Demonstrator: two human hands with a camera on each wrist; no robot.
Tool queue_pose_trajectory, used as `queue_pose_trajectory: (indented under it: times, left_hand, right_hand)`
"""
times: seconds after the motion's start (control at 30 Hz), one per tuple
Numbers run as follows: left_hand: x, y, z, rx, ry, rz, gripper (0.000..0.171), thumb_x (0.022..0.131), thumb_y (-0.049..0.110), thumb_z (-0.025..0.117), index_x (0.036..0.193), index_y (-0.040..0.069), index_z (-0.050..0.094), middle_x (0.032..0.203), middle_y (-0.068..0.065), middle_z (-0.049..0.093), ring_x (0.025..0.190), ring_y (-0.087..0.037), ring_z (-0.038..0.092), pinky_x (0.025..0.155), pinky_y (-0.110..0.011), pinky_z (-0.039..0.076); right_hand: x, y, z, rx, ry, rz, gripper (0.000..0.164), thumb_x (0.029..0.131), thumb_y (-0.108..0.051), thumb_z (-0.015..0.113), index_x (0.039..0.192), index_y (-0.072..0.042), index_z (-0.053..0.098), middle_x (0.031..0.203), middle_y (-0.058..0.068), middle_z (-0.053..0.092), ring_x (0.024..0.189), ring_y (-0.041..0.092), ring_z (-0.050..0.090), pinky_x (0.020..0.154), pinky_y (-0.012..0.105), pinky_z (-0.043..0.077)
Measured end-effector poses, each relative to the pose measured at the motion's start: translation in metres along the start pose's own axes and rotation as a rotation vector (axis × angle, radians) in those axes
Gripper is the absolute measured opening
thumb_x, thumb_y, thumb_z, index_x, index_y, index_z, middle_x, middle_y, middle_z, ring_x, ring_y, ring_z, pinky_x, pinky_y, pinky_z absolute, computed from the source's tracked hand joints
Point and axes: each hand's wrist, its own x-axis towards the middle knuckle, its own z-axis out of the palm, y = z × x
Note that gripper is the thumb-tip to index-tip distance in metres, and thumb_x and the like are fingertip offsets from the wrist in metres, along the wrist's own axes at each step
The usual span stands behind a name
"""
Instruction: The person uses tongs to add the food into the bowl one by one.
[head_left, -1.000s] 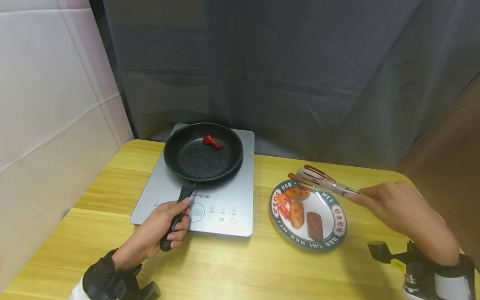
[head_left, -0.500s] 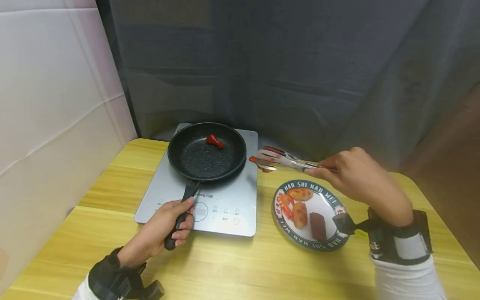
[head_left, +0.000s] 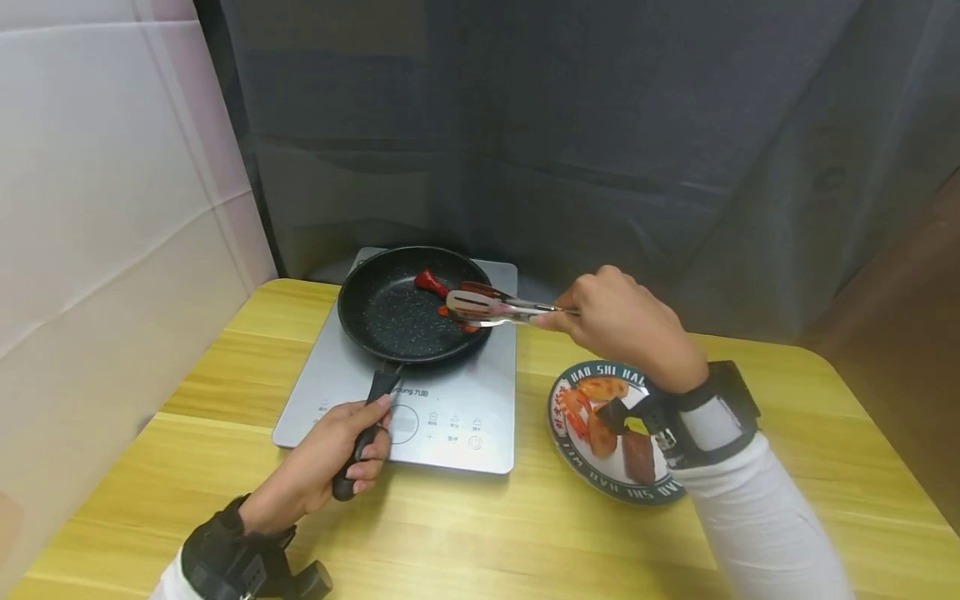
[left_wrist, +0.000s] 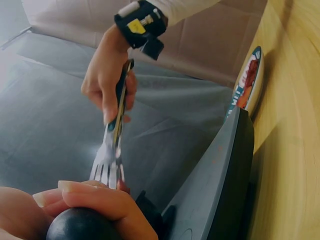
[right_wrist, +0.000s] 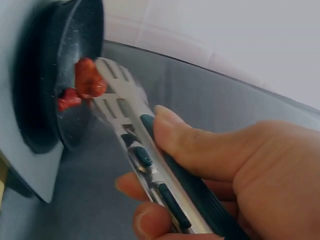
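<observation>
My left hand (head_left: 326,450) grips the black handle (head_left: 384,385) of a frying pan (head_left: 393,325). My right hand (head_left: 626,325) holds metal food tongs (right_wrist: 155,170) with dark green grips, reaching over the pan's right side. Between the tongs' slotted ends is an orange-red food piece (right_wrist: 89,79), mostly hidden by them in the head view. A glossy red drumstick-shaped piece (head_left: 431,283) lies in the pan, close to the tongs' tips. Whether the held piece touches the pan, I cannot tell.
Under the pan is a silver induction cooker (head_left: 480,417). A plate (head_left: 573,467) at the right carries a shrimp (head_left: 573,412), browned oval pieces (head_left: 603,388) and a dark brown slab (head_left: 639,458); my right wrist camera partly covers it. A grey curtain (head_left: 562,167) hangs behind the table.
My right hand has carried the tongs and the orange-red piece leftward from above the plate to over the pan. The left hand keeps its grip on the handle.
</observation>
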Motion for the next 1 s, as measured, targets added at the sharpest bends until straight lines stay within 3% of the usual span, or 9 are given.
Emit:
queue_pose_trajectory:
  times: [0.17,0.37,0.57,0.83,1.0]
  left_hand:
    - [-0.001,0.000,-0.002,0.006,0.005,0.003,0.033,0.105,0.034,0.037,0.094,0.004,0.034,0.061,0.004,0.034,0.040,-0.004,0.031,0.037,-0.019,0.032]
    - [-0.001,-0.001,-0.002,0.008,0.017,-0.007,0.033,0.105,0.034,0.037,0.094,0.004,0.034,0.061,0.004,0.034,0.041,-0.004,0.031,0.037,-0.019,0.032]
    - [-0.002,0.000,-0.001,0.002,0.015,-0.012,0.032,0.105,0.034,0.037,0.094,0.004,0.034,0.062,0.004,0.034,0.041,-0.004,0.030,0.037,-0.019,0.031]
    - [-0.004,0.001,0.000,-0.005,0.017,-0.010,0.032,0.105,0.033,0.037,0.094,0.003,0.034,0.062,0.003,0.034,0.040,-0.005,0.030,0.037,-0.019,0.031]
    - [-0.005,0.001,0.000,-0.025,0.020,-0.016,0.032,0.105,0.033,0.037,0.095,0.003,0.034,0.062,0.003,0.033,0.041,-0.005,0.029,0.037,-0.019,0.031]
  right_hand:
    - [0.024,-0.010,0.013,0.009,-0.007,0.034,0.044,0.090,-0.041,0.066,0.054,-0.016,0.061,0.048,-0.005,0.032,0.042,0.012,0.033,0.039,0.025,0.023]
    - [0.046,-0.020,0.035,-0.003,0.047,0.064,0.055,0.092,-0.044,0.062,0.048,-0.015,0.048,0.047,-0.006,0.029,0.039,0.012,0.031,0.037,0.024,0.021]
    - [0.063,-0.031,0.048,-0.013,0.083,0.065,0.057,0.092,-0.044,0.061,0.047,-0.014,0.046,0.047,-0.006,0.026,0.039,0.011,0.031,0.037,0.024,0.021]
    - [0.087,-0.056,0.047,-0.068,0.055,0.112,0.051,0.093,-0.048,0.058,0.057,-0.012,0.054,0.059,0.000,0.039,0.048,0.019,0.050,0.039,0.028,0.033]
    - [0.098,-0.065,0.049,-0.058,0.018,0.154,0.045,0.093,-0.048,0.058,0.066,-0.012,0.060,0.064,0.001,0.040,0.052,0.019,0.051,0.041,0.028,0.032]
